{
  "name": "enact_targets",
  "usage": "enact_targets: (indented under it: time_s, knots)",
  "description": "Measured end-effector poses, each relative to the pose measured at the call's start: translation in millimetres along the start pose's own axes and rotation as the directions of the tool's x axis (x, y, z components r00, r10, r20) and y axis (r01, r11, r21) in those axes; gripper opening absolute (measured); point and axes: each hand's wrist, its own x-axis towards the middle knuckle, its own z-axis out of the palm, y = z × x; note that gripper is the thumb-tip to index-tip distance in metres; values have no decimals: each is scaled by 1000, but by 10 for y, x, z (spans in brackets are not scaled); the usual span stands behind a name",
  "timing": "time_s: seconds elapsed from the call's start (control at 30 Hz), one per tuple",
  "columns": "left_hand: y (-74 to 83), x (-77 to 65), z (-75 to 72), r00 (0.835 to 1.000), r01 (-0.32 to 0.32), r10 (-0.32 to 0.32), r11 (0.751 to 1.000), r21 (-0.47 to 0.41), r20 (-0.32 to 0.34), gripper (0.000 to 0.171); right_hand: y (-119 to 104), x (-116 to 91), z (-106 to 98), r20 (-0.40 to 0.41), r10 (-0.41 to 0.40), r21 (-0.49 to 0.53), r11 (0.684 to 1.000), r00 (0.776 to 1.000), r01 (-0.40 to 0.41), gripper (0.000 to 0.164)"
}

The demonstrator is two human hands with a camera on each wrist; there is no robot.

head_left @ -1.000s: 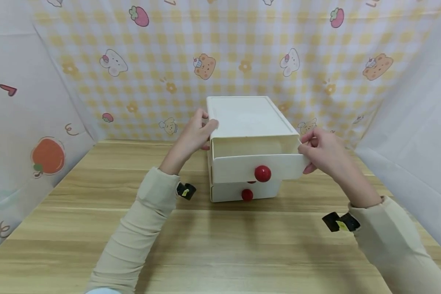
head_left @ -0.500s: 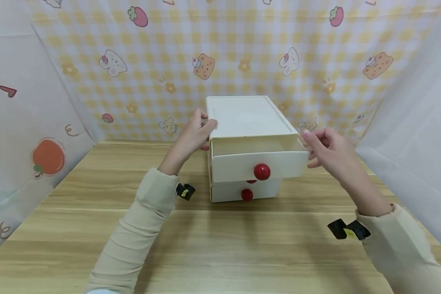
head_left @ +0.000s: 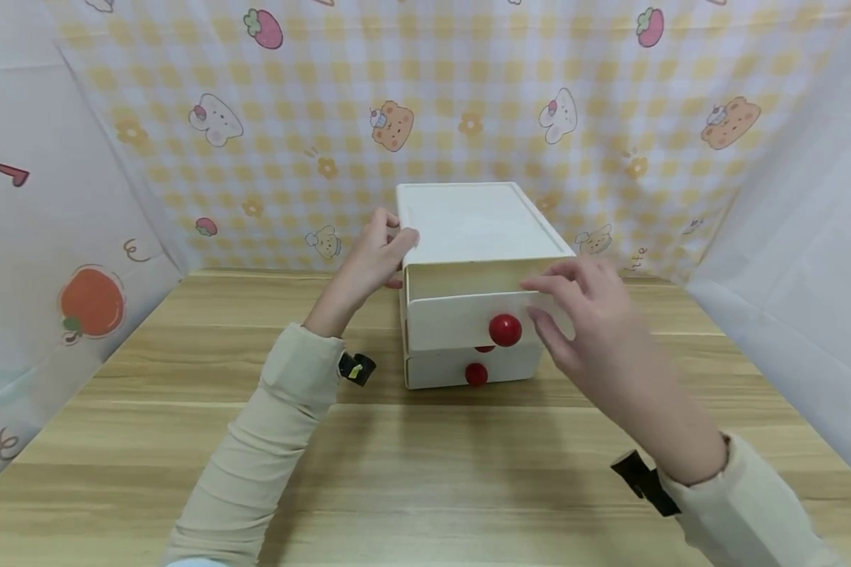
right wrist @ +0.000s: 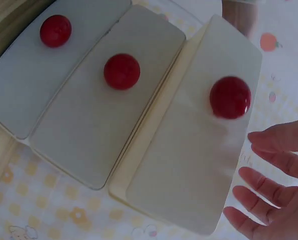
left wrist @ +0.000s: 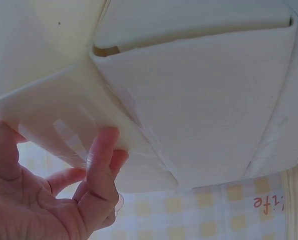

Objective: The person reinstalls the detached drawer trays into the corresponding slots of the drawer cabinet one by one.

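A white drawer cabinet (head_left: 482, 220) stands on the table, with red ball knobs on its three drawers. Its top drawer (head_left: 447, 321) is pulled partway out; the middle drawer (right wrist: 103, 110) and bottom drawer (head_left: 436, 370) are in. My left hand (head_left: 372, 256) holds the cabinet's left side, thumb over the top edge and fingers bent against the side wall (left wrist: 83, 110). My right hand (head_left: 596, 331) is at the right part of the top drawer's front, fingers spread and relaxed, holding nothing. In the right wrist view its fingertips (right wrist: 241, 175) lie beside the drawer front's upper edge, near the top red knob (right wrist: 230, 97).
The wooden table (head_left: 425, 488) spreads around the cabinet. Behind it hangs a yellow checked cloth (head_left: 468, 94) with cartoon prints. White cloth walls close off the left side (head_left: 35, 276) and right side (head_left: 794, 220). Each wrist carries a black strap (head_left: 357, 368).
My right hand has let go of the top drawer's right edge and moved left over its front, fingers spreading. My left hand has stayed on the cabinet.
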Motion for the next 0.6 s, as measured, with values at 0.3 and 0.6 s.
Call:
enact_targets:
  time_s: [0.3,0.6]
  knots:
    - [9,-6,4,1000,-1,1,1000,-6,1,34,-96,-23,102,-16,-31,-80,996,999,30,26]
    - [5,-3,14,1000,-9,9,1000,-21,7,32,-99,-26,156,-37,-2,-101,995,999,-2,23]
